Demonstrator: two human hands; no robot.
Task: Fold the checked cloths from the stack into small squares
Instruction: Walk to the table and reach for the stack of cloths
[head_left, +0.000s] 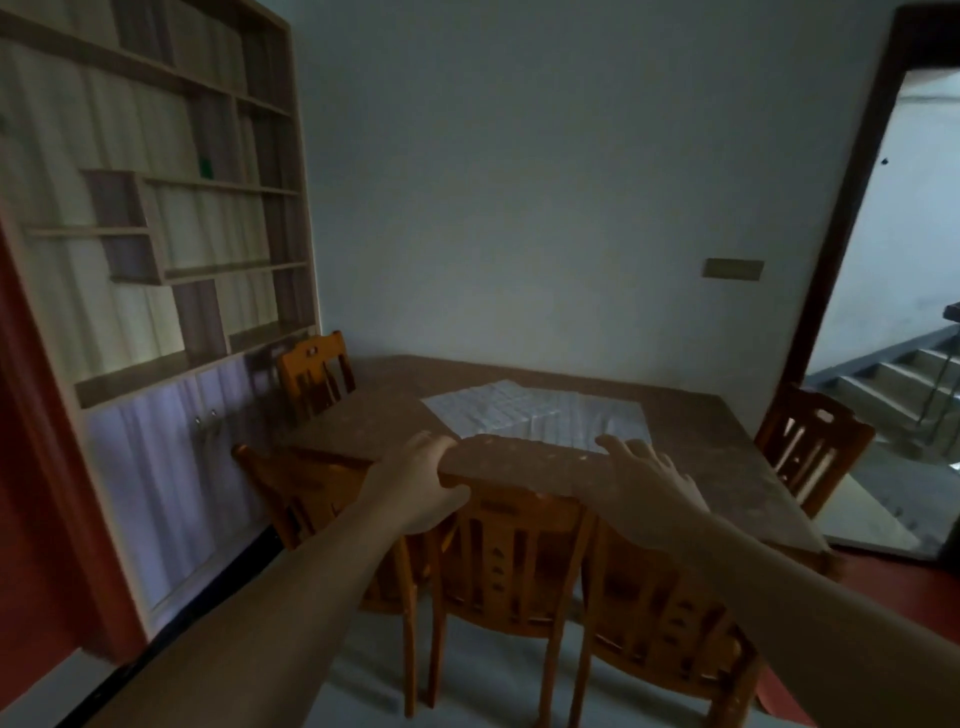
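Observation:
A pale checked cloth (540, 415) lies spread flat on the brown table (374, 415), right of its middle. Both my arms reach forward to the table's near edge. My left hand (421, 480) curls over that edge, fingers on top and thumb below it. My right hand (649, 480) hovers with fingers spread at the edge, just short of the cloth's near side, holding nothing. The picture is dim and a little blurred.
Wooden chairs (511, 551) stand tucked in along the near side between me and the table, with another at the far left (314, 374) and one at the right (810, 447). A shelf unit (156, 208) fills the left wall. An open doorway (914, 312) with stairs is at right.

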